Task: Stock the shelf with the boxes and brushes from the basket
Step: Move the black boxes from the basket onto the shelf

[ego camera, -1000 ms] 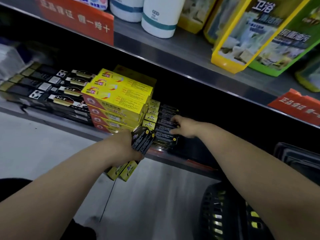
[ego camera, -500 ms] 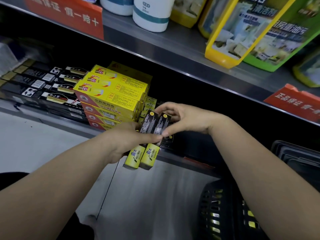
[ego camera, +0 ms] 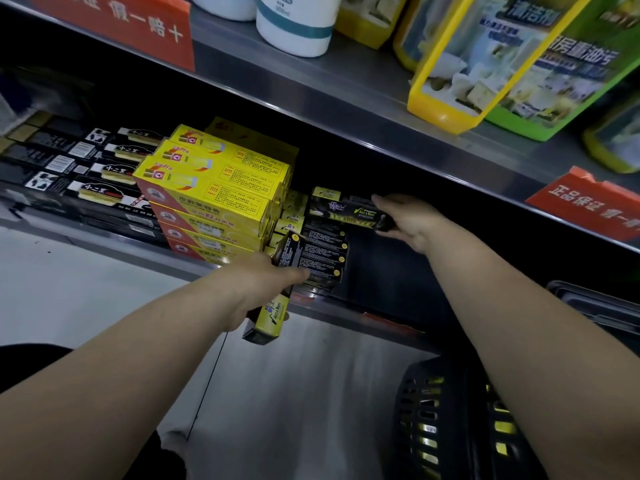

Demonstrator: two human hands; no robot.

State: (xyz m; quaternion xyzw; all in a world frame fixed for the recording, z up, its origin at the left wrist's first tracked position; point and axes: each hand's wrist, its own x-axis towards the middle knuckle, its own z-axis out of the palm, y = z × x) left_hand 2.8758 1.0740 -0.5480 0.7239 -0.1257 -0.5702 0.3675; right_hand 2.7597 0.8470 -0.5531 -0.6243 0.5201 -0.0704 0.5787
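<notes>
Head view: the lower shelf (ego camera: 114,251) of a store rack is seen from above, with both bare forearms reached toward it.
Right hand (ego camera: 412,221): fingers are curled round one end of a black-and-yellow box (ego camera: 343,211). The box is held level and sideways, just above the shelved row.
Left hand (ego camera: 256,285): it is closed round the middle of a second box (ego camera: 272,315) of the same kind. This box is held tilted, yellow end down past the shelf edge, black end up near the shelved row.
Shelved row (ego camera: 323,252): matching black boxes are laid flat and stacked, right beside the yellow stack.
Yellow stack (ego camera: 214,199): yellow-and-red cartons are piled several high at mid-shelf.
Long black packs (ego camera: 86,168): these are laid flat further left; their contents cannot be told.
Basket (ego camera: 446,420): black and slotted, seen at lower right under the right forearm. Yellow is glimpsed through the slots, but the items are not identifiable.
Upper shelf (ego camera: 346,109): a white bottle (ego camera: 294,26) and yellow and green pouches (ego camera: 485,64) are stood on it.
Red tags (ego camera: 114,26): these are fixed to the upper shelf's front edge.
</notes>
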